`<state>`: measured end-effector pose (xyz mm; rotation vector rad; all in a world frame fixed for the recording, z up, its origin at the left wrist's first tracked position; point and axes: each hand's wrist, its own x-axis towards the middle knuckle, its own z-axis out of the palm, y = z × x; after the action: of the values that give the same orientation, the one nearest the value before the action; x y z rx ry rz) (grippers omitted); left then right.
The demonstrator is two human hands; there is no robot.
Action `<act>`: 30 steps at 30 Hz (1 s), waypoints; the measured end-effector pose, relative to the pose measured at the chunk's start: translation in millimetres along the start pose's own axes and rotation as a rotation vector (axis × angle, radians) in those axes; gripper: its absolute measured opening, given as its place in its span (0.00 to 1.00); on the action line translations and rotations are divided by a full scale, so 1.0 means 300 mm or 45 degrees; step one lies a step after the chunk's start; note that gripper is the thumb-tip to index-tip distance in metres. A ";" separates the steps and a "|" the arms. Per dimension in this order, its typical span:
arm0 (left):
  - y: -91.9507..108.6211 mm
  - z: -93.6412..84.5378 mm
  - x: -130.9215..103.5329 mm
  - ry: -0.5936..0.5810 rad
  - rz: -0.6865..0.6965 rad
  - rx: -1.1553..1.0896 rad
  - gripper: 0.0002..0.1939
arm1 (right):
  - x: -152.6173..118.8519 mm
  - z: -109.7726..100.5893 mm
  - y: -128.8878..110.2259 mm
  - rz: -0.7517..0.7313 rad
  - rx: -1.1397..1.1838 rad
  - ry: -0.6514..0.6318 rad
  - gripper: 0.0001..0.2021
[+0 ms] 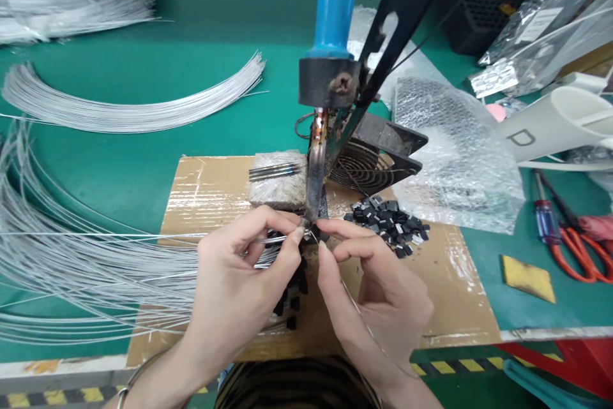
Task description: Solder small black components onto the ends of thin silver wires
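A soldering iron (332, 20) with a blue handle is clamped upright, its tip (315, 189) pointing down between my hands. My left hand (244, 281) pinches a thin grey wire (272, 240) just left of the tip. On the other side, my right hand (378, 288) has thumb and index finger closed on a thin solder wire (357, 307), which trails down across the palm. Its end is close to the tip. What lies exactly between the fingertips is partly hidden. Black connector pieces (292, 304) on wire ends lie below my left hand.
Small black connectors (385, 224) are heaped right of the iron, before a fan (368, 163). Grey wire bundles (138, 115) lie left. A wrapped block (278, 189) bears several thin rods. Cardboard (450, 294), yellow sponge (528, 277), red-handled scissors (577, 259) and screwdriver (546, 217) are right.
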<state>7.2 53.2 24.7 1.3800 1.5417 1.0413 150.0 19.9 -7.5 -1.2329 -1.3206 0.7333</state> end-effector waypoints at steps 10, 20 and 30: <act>0.005 0.012 0.009 -0.003 0.031 -0.035 0.07 | -0.002 0.003 0.002 -0.007 0.006 0.005 0.13; -0.016 0.006 -0.005 -0.014 0.013 0.049 0.05 | 0.000 -0.001 0.008 -0.014 -0.030 0.002 0.13; -0.034 0.009 -0.016 -0.003 -0.012 0.073 0.06 | 0.001 0.002 0.005 -0.024 -0.044 0.014 0.13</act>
<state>6.7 48.0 14.4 1.4113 1.5856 0.9961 149.8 20.6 -8.9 -1.2488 -1.3390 0.6919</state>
